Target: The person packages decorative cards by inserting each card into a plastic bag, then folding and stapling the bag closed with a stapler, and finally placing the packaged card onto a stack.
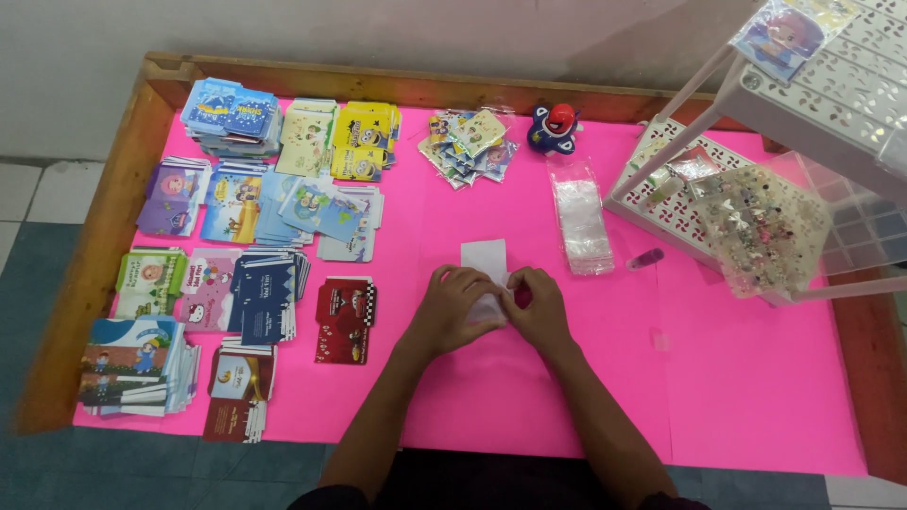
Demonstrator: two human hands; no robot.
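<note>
View from above of a bench covered with bright pink paper and framed by a wooden rim. Both hands meet near the middle of the bench. The left hand lies palm down with fingers curled, closed over a small clear packet that shows between the two hands; the right hand is likewise curled, its fingertips pinching the same packet from the other side. What the packet contains cannot be told. Just beyond the hands, touching the packet's far edge, lies a white slip of paper. To the right of it lies a stack of clear plastic sleeves, and near that a small dark pink tube. On the left part of the bench, well apart from the hands, stand many stacks of small printed envelopes in blue, yellow, pink, green and dark red; the nearest is the dark red stack. At the far edge lie a loose heap of small packets and a blue and red toy figure. A white perforated rack occupies the right side, bearing a clear bag of small trinkets.
</note>
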